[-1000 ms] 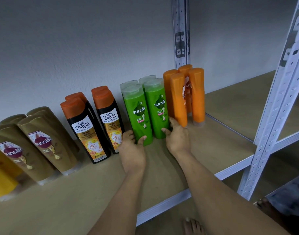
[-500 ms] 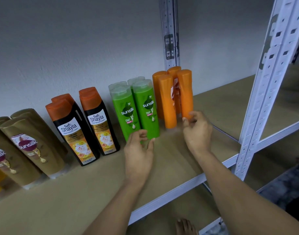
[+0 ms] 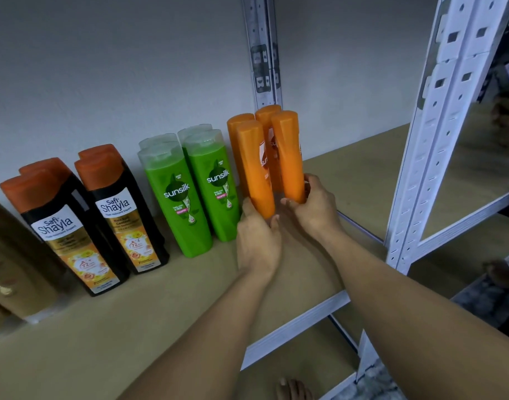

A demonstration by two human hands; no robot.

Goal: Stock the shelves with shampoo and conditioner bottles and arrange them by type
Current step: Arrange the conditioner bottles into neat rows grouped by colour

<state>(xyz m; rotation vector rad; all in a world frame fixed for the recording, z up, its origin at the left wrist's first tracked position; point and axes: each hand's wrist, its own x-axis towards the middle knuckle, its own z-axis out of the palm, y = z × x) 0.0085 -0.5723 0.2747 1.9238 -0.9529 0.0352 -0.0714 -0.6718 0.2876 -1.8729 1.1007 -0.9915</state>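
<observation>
Tan wooden shelf (image 3: 348,180), both grips closed.
Left hand (image 3: 257,241) grasps front-left tall orange plastic bottle (image 3: 254,168); right hand (image 3: 312,210) grasps front-right orange bottle (image 3: 288,157).

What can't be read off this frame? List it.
All head view:
- Orange bottles' labels: turned sideways, only slivers show between the left front orange bottle and right front orange bottle.
- Their bases: covered by the left hand and right hand, each in a grip.
- Brown bottles: cut by left edge, blurred.
- Rear green bottles: only caps show behind front ones.
</observation>
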